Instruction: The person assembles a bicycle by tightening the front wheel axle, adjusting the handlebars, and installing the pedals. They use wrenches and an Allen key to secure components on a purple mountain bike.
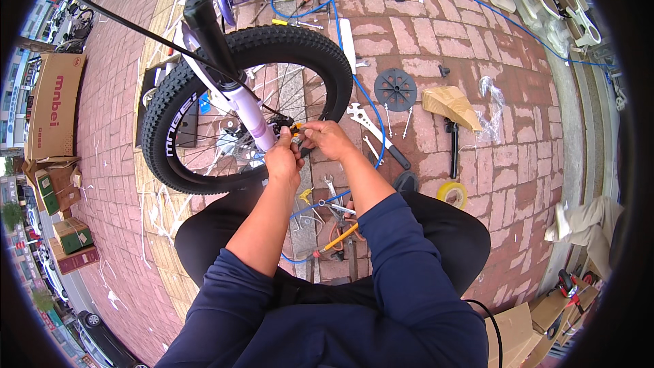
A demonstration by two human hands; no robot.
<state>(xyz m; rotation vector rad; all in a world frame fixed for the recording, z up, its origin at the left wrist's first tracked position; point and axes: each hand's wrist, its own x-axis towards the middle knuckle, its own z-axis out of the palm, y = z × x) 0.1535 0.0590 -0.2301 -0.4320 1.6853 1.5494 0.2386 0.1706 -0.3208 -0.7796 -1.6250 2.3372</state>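
A bicycle front wheel with a knobbly black tyre (266, 39) stands before me, its white and lilac fork leg (251, 114) slanting down toward the hub. Beside the fork's lower end, my left hand (282, 158) is closed, thumb uppermost, close to a black brake part (278, 123). Touching the same spot from the right is my right hand (328, 140), its thumb and fingertips pinched together. A small orange piece (296, 129) shows between the hands. The fingers hide what exactly each hand grips.
Right of the wheel lie a flat multi-hole spanner (371, 126), a black slotted disc (396, 90), a black seat post (454, 150) and a yellow tape roll (452, 195). A blue hose (385, 129) crosses the brick paving. Pliers (339, 212) lie between my knees; a cardboard box (54, 105) stands left.
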